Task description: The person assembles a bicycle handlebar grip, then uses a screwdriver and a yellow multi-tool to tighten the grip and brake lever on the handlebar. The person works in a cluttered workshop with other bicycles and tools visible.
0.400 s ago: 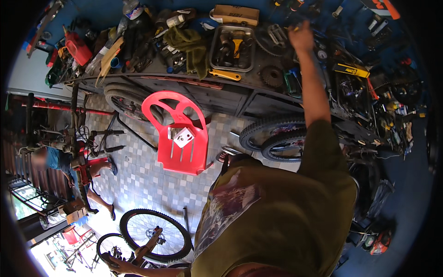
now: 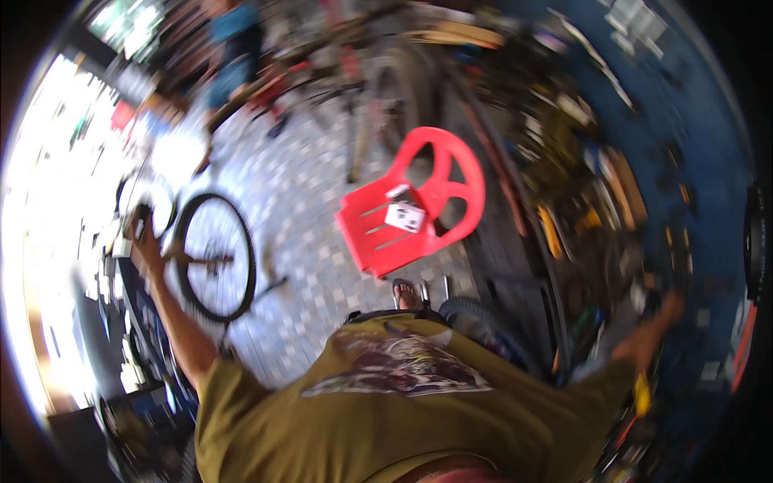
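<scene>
My left hand [image 2: 144, 248] is stretched out to the left, beside a bicycle wheel [image 2: 250, 258] and its tan fork [image 2: 193, 259]. Its fingers appear closed around a dark piece [image 2: 142, 216], too blurred to name. Far to the right, my right hand [image 2: 664, 312] is over the cluttered workbench, close to the blue wall. Motion smears its fingers, so whether they hold anything does not show.
A red plastic chair [image 2: 378, 233] with a small white box [image 2: 405, 216] on it stands ahead on the tiled floor [image 2: 290, 201]. Another tyre [image 2: 475, 314] leans under the bench. A yellow-handled tool [image 2: 551, 232] lies among parts. Someone in blue [image 2: 233, 48] is at the far left.
My view has swung left, so the chair and bench appear turned and shifted right. My right arm now shows at the right edge, and my left arm is more fully in view.
</scene>
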`<state>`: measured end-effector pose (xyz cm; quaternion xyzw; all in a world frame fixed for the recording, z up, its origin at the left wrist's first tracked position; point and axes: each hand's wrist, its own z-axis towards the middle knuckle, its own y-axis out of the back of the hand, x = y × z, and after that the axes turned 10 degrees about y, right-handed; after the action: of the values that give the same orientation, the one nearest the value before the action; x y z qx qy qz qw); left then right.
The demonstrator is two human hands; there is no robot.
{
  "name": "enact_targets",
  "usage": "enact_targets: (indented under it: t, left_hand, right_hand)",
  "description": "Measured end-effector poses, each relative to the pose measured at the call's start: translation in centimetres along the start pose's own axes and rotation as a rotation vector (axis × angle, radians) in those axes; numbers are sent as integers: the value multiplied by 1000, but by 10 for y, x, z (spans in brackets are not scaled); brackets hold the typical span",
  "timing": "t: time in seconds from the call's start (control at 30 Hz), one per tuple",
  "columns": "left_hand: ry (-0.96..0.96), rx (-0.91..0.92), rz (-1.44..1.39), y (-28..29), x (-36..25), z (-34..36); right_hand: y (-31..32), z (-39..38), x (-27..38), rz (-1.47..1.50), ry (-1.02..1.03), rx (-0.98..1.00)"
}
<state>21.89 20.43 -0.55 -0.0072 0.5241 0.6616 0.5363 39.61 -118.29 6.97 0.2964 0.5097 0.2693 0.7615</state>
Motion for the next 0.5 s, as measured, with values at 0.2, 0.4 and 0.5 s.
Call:
enact_targets:
  t: [0.2,0.4,0.5]
  left_hand:
    - [27,2,-131,19,-107,37]
    - [13,-14,-130,37,-88,28]
    - [-2,-22,-98,46,-83,17]
  right_hand:
    - [12,-47,51,661,-652,71]
    - [110,-105,159,1633,-614,-175]
    - [212,-114,295,2146,-276,-48]
